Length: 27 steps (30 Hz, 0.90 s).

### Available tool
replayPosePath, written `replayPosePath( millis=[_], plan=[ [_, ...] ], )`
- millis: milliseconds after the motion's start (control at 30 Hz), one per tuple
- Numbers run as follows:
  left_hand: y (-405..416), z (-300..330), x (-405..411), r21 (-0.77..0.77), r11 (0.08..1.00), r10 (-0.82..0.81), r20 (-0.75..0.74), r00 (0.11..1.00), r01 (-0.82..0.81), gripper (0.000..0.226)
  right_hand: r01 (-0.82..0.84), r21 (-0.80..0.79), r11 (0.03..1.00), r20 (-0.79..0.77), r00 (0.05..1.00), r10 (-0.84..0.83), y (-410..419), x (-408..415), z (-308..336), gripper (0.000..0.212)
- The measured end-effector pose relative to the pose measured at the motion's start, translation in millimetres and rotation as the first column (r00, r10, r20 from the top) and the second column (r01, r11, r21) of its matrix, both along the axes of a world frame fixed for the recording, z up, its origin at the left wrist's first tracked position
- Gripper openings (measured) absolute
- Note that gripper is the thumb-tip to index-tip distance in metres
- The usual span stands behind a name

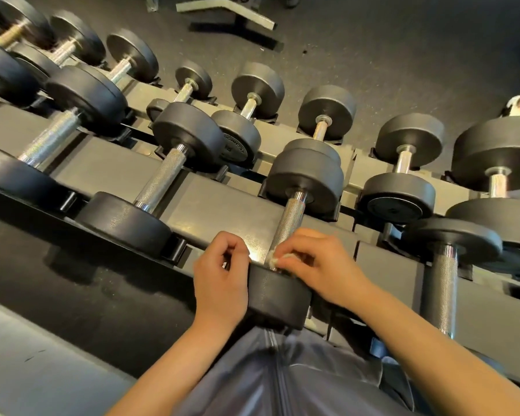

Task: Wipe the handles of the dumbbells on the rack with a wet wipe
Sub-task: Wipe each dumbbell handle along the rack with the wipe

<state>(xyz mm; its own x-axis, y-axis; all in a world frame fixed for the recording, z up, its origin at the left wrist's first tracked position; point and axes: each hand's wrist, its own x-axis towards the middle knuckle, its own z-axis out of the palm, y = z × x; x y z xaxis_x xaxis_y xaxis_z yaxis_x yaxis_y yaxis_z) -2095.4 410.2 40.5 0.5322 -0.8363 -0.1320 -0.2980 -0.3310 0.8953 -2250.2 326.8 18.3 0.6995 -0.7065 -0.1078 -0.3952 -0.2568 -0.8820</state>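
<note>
- Head view: the right hand (318,265) pinches a crumpled white wet wipe (278,259) against the near end of a ridged steel handle (290,223), just above the near weight disc (278,295) of the dumbbell in front of the person.
- The left hand (219,277) sits beside that disc with its fingers curled; whether it holds anything I cannot tell.
- The handle's long axis runs away from the person, tilted a little to the right, up to the far disc (305,178). Nearly all of its bare length lies beyond the wipe, so the stroke I'd expect runs forward along it, away from the body.
- The right hand is the one on the handle; the left is off to the side.
- The rack (216,202) carries more dumbbells either side, the nearest handle to the right (442,289) lying roughly parallel.
</note>
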Motion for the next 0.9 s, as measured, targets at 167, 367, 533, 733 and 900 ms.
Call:
replayPosePath(
  millis=[167, 367, 533, 733, 900],
  plan=[
    [0, 5, -2, 0.019, 0.999, -0.026, -0.012, 1.000, 0.026, 0.017, 0.329, -0.341, 0.880, -0.080, 0.923, -0.376, -29, 21, -14, 0.011],
    [-1, 5, -2, 0.001, 0.999, -0.032, 0.005, 0.999, 0.032, 0.018, 0.463, -0.281, 0.840, -0.079, 0.861, -0.502, -22, 28, -14, 0.016],
    [0, 3, -2, -0.038, 0.997, -0.072, 0.051, 0.996, 0.074, 0.018, -0.180, -0.143, 0.973, -0.183, 0.971, 0.153, -10, 12, 14, 0.012],
    [5, 11, 16, 0.079, 0.900, -0.419, -0.109, 0.902, 0.428, 0.038, -0.264, -0.449, 0.853, -0.424, 0.904, 0.057, -56, 23, 10, 0.011],
    [23, -1, 49, 0.321, 0.679, -0.640, -0.182, 0.747, 0.660, 0.084, -0.197, -0.538, 0.820, -0.523, 0.840, -0.142, -57, 32, 3, 0.020]
  ],
)
